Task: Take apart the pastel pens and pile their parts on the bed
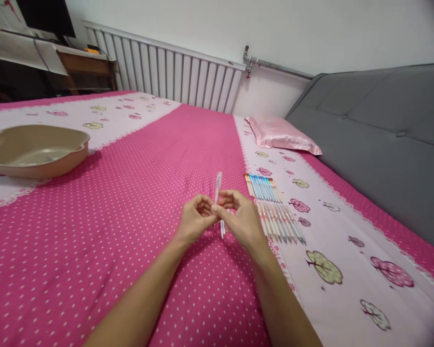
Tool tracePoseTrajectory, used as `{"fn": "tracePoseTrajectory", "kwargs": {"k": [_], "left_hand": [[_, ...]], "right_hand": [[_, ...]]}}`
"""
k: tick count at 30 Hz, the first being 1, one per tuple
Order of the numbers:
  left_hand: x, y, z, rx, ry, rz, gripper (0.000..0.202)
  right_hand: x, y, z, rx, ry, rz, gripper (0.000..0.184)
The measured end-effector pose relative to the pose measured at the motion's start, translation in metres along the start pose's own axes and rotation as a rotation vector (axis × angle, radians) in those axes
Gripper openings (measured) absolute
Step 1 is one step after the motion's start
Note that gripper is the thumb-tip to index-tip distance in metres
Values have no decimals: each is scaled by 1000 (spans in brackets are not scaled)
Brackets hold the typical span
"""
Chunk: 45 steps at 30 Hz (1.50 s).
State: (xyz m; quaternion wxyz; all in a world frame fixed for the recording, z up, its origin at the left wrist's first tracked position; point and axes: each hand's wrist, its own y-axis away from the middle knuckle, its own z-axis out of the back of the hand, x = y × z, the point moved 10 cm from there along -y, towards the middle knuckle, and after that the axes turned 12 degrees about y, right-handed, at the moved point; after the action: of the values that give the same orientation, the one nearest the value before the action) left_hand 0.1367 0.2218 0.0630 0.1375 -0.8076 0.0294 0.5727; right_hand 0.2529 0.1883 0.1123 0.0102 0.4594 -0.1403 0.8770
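Observation:
My left hand (196, 219) and my right hand (241, 218) meet in front of me over the bed, fingers curled and fingertips together. Between them they pinch a slim whitish printed stick (218, 182), which stands nearly upright with dark lettering near its top. Its lower part is hidden by my fingers. Thin white sticks (222, 230) show just below my hands; whether they are held or lie on the cloth I cannot tell. Right of my right hand lie a row of blue and orange-ended pens (263, 188) and a nearer row of clear-barrelled pens (280, 221).
A beige plastic basin (65, 161) sits on the bed at the left. The pink dotted bedspread (130, 202) spreads under everything. A pink pillow (280, 135) lies near the grey padded headboard (376, 125). A white radiator (169, 67) lines the far wall, beside a desk with a monitor (47, 17).

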Motion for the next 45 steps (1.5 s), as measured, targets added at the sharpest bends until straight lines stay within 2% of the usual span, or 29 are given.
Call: {"fn": "tracePoseTrajectory", "kwargs": {"k": [5, 9, 15, 20, 23, 30, 37, 40, 42, 45], "left_hand": [[-11, 5, -8, 48, -188, -109, 26], [-13, 6, -13, 101, -184, -103, 30], [-13, 3, -1, -14, 38, -15, 34], [-13, 2, 8, -115, 130, 30, 27], [-11, 2, 9, -113, 138, 50, 24], [-6, 2, 14, -146, 148, 90, 25], [-4, -1, 18, -165, 117, 76, 25], [-1, -1, 16, -145, 43, 104, 28], [2, -1, 16, -142, -10, 118, 32], [6, -2, 19, -152, -64, 136, 32]], "right_hand": [[-1, -1, -1, 0, 34, 3, 17], [-7, -3, 2, 66, -44, -12, 19], [-11, -1, -2, 213, -7, -9, 27], [0, 6, -14, 338, 130, 75, 22], [3, 7, -15, 320, 194, 95, 22], [-6, 4, -13, 252, 171, 16, 30], [-4, 0, -10, 129, 319, 29, 8], [-11, -3, 3, 104, 358, -30, 8], [-23, -5, 23, 55, 447, -114, 10], [-48, -7, 60, -23, 700, -281, 15]]}}
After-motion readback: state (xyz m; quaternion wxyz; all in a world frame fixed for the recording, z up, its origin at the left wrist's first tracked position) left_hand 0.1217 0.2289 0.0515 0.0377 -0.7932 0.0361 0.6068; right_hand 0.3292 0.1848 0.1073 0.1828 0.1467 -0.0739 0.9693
